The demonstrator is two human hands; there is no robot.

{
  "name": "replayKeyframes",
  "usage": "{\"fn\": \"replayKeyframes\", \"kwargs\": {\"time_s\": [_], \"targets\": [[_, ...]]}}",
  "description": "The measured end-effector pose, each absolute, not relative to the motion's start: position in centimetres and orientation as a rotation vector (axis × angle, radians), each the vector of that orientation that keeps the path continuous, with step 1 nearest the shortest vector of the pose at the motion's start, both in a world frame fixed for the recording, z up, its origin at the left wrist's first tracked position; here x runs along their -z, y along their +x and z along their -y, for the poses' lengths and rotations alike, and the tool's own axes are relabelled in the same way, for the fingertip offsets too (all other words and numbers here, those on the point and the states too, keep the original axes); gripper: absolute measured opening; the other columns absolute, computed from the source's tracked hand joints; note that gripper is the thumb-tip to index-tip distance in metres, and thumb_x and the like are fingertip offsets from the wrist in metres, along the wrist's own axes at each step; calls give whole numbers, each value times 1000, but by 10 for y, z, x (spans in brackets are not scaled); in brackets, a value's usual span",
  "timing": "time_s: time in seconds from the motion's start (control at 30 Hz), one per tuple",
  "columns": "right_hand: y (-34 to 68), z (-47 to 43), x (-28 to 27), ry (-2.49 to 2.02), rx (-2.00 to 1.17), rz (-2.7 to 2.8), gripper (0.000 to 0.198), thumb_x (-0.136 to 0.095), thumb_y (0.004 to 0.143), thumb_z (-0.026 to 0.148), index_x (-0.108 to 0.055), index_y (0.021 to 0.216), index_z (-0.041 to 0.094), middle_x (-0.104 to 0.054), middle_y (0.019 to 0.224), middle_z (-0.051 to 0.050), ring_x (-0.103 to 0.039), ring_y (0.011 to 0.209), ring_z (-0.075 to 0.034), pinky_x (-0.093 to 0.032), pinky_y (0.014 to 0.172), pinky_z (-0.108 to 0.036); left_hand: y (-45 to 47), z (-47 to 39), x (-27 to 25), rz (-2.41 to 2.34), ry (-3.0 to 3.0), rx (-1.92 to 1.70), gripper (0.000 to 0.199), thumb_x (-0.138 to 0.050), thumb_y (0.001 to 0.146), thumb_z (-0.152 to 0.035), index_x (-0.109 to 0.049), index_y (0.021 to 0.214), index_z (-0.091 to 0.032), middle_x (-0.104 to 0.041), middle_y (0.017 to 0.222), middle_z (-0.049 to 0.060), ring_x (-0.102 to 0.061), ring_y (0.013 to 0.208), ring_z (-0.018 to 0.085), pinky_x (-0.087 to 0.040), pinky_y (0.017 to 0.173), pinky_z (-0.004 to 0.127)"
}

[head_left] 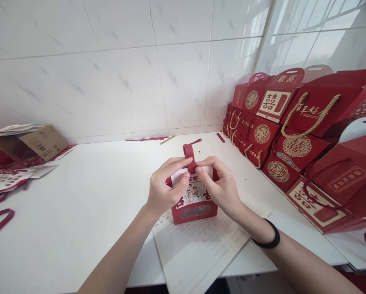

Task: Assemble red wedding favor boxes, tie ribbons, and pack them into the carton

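A small red and white gift box (193,197) with a printed couple and a clear window stands upright before me. A looped red strap (188,152) rises from its top edge. My left hand (166,185) is closed around the top left of the box, its fingertips pinching the strap. My right hand (222,185) is closed at the top right, thumb and index finger pressed on the box top beside the strap's base. The strap's fastening is partly hidden by my fingertips. Beneath the box lies an open booklet of printed pages (198,249).
Stacked red gift boxes (262,134), several with rope handles, line the right side. At the left are a brown carton (43,143), flat printed box pieces (10,179) and a loose red strap (3,218). More straps (148,139) lie along the tiled wall (124,81).
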State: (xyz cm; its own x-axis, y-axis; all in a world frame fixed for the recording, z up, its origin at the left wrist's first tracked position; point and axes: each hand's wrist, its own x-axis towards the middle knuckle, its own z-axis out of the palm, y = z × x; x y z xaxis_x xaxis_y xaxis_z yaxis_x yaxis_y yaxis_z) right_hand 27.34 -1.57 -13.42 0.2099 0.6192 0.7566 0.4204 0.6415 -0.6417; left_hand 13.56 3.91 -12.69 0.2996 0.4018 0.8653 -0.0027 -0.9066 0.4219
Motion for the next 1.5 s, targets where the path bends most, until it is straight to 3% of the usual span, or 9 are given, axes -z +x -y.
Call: {"fn": "replayKeyframes", "kwargs": {"time_s": [0.43,0.77,1.5], "targets": [[273,16,134,-1021,-163,1390,5,-54,81,22,-58,83,19,-59,72,0,-53,62,-12,-42,54,-23,137,-39,127,-337,2208,-1644,32,-58,80,-10,-66,107,-25,-68,98,2,-63,91,15,-55,79,29],[274,16,134,-998,-137,1423,9,-51,80,19,-57,85,19,-59,73,1,-54,63,-13,-43,55,-24,135,-39,127,-344,2209,-1609,34,-56,79,-10,-66,109,-24,-68,100,4,-63,92,17,-56,79,33],[271,14,133,-979,-173,1389,6,-51,80,20,-56,84,19,-61,76,0,-56,66,-13,-45,60,-24,135,-40,130,-492,2148,-1614,29,-61,79,-15,-68,104,-27,-69,99,0,-64,90,14,-56,76,26]]}}
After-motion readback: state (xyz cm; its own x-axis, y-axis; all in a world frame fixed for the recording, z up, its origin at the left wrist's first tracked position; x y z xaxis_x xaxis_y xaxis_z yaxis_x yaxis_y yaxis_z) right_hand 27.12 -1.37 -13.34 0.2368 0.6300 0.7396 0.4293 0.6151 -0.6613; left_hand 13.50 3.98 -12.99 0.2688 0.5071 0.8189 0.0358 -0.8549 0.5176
